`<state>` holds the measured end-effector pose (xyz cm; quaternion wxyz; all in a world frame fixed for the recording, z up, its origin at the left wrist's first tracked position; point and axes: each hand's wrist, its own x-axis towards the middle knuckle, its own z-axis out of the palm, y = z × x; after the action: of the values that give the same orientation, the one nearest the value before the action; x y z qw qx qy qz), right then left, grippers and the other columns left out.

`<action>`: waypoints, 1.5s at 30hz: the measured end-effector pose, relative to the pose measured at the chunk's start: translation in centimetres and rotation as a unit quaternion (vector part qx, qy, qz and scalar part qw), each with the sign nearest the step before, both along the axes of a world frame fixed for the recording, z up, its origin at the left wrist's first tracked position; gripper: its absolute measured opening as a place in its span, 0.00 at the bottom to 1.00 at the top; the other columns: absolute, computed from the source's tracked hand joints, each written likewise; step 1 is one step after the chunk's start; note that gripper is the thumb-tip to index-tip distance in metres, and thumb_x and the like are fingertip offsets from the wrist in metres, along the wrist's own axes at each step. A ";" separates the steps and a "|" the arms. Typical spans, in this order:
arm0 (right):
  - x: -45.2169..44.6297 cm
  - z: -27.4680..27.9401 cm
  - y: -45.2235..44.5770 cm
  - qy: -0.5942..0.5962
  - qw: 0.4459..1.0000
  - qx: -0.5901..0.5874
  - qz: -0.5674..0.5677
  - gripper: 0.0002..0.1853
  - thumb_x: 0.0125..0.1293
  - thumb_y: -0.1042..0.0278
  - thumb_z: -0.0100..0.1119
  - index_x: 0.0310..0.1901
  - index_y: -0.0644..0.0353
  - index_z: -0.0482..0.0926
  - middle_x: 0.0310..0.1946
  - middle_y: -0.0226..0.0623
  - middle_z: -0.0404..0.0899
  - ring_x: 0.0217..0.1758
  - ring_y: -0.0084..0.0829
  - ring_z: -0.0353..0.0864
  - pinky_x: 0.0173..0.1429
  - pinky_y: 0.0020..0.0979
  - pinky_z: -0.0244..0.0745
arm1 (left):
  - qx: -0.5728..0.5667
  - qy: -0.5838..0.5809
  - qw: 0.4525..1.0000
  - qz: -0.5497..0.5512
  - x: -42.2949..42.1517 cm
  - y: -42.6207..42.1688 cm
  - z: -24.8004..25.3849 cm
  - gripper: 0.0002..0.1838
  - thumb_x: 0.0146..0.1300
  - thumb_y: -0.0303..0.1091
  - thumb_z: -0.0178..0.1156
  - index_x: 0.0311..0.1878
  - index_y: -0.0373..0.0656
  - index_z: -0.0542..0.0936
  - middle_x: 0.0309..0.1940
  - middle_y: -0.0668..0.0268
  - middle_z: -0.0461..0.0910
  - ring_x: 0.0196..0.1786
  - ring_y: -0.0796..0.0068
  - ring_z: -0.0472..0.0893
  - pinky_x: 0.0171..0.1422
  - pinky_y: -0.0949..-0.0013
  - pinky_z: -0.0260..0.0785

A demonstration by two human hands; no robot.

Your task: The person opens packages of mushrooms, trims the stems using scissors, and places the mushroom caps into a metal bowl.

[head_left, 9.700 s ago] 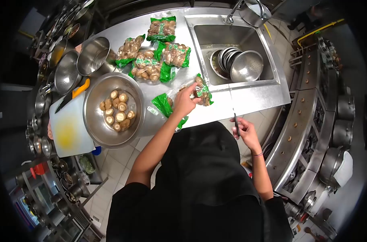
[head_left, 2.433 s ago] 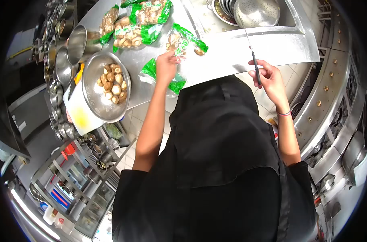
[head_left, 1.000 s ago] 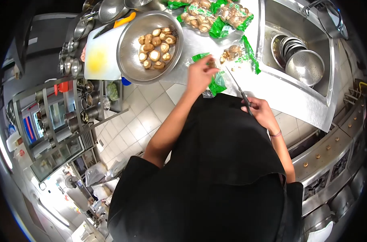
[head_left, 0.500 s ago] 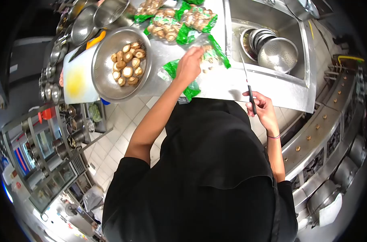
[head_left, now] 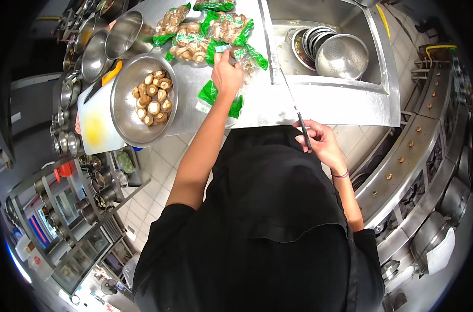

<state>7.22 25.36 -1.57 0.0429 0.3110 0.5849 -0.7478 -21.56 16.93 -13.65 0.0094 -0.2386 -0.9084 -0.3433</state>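
My left hand point(head_left: 228, 74) reaches over the steel counter beside an opened green-and-clear mushroom bag point(head_left: 250, 61); its fingers are bent together, and what they hold, if anything, is hidden. My right hand point(head_left: 320, 141), at the counter's front edge, holds a black-handled knife point(head_left: 302, 128) with its thin blade pointing up and away. Several full mushroom bags point(head_left: 188, 46) lie behind my left hand. A green empty-looking wrapper point(head_left: 209, 93) rests nearer my body. Left of it, loose mushrooms point(head_left: 154, 107) sit in a large perforated steel bowl point(head_left: 121, 117).
The sink point(head_left: 374, 49) holds a colander point(head_left: 342, 57) and stacked metal ware. A white cutting board point(head_left: 97, 127) and an orange-handled knife point(head_left: 112, 73) are at the left, near more steel bowls point(head_left: 125, 35). A stove point(head_left: 403, 156) stands at the right.
Over the last second the view has shifted. My left hand has moved from near the green wrapper to the far side, by the full bags. My right hand still holds the knife, its blade now farther from the bags.
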 end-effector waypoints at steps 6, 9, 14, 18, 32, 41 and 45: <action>0.3 -0.6 -0.3 0.011 1.000 -0.002 -0.001 0.19 0.62 0.73 0.67 0.54 0.65 0.78 0.18 0.20 0.74 0.21 0.11 0.68 0.28 0.19 0.61 | 0.030 -0.010 0.999 0.028 0.5 1.3 -0.1 0.13 0.49 0.29 0.65 0.40 0.44 0.77 0.35 0.60 0.76 0.40 0.58 0.79 0.43 0.57 0.69; 0.2 -0.8 -0.2 0.022 1.000 -0.014 -0.006 0.19 0.62 0.72 0.67 0.54 0.66 0.78 0.18 0.20 0.74 0.21 0.11 0.68 0.28 0.18 0.61 | 0.042 -0.035 0.999 0.001 1.1 1.2 -0.4 0.09 0.48 0.27 0.64 0.34 0.44 0.76 0.31 0.59 0.77 0.39 0.55 0.78 0.44 0.54 0.69; 0.1 -2.9 -0.1 -0.003 0.998 0.050 0.025 0.16 0.63 0.73 0.65 0.53 0.63 0.78 0.19 0.19 0.72 0.22 0.12 0.67 0.27 0.20 0.61 | 0.103 0.047 0.993 -0.043 1.9 0.0 -0.8 0.08 0.48 0.26 0.63 0.31 0.45 0.75 0.28 0.61 0.77 0.36 0.56 0.78 0.42 0.53 0.69; -1.8 -1.9 -0.7 -0.011 0.977 0.205 0.051 0.20 0.56 0.65 0.72 0.49 0.63 0.80 0.14 0.26 0.69 0.19 0.19 0.69 0.27 0.27 0.62 | 0.254 -0.161 0.954 0.006 1.5 -5.3 1.9 0.18 0.56 0.24 0.62 0.52 0.43 0.77 0.31 0.67 0.79 0.33 0.73 0.79 0.36 0.68 0.71; -6.3 -2.7 -2.4 -0.015 0.942 0.306 0.136 0.19 0.54 0.56 0.72 0.43 0.60 0.82 0.13 0.36 0.72 0.17 0.35 0.71 0.28 0.36 0.67 | 0.443 -0.506 0.740 0.029 5.0 -7.9 5.4 0.23 0.67 0.24 0.57 0.65 0.35 0.68 0.57 0.53 0.76 0.50 0.60 0.84 0.50 0.67 0.80; -6.9 -4.7 -4.0 -0.011 0.993 0.093 0.076 0.14 0.60 0.60 0.70 0.37 0.64 0.82 0.13 0.23 0.58 0.19 0.17 0.52 0.24 0.30 0.51 | 0.474 -0.368 0.800 -0.010 7.1 -6.4 2.6 0.25 0.59 0.13 0.59 0.62 0.32 0.72 0.58 0.56 0.76 0.54 0.70 0.79 0.58 0.69 0.75; -6.9 -5.4 -4.1 -0.028 0.987 0.133 0.088 0.14 0.61 0.60 0.69 0.37 0.63 0.81 0.13 0.24 0.61 0.18 0.16 0.55 0.24 0.27 0.54 | 0.458 -0.373 0.807 -0.008 7.1 -6.2 2.4 0.25 0.55 0.11 0.61 0.59 0.30 0.74 0.54 0.57 0.79 0.48 0.73 0.82 0.56 0.72 0.75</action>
<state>0.35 21.31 -7.02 0.0829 0.2820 0.7025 -0.6481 -14.49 10.77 -11.25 -0.2249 -0.0676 -0.5774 -0.7820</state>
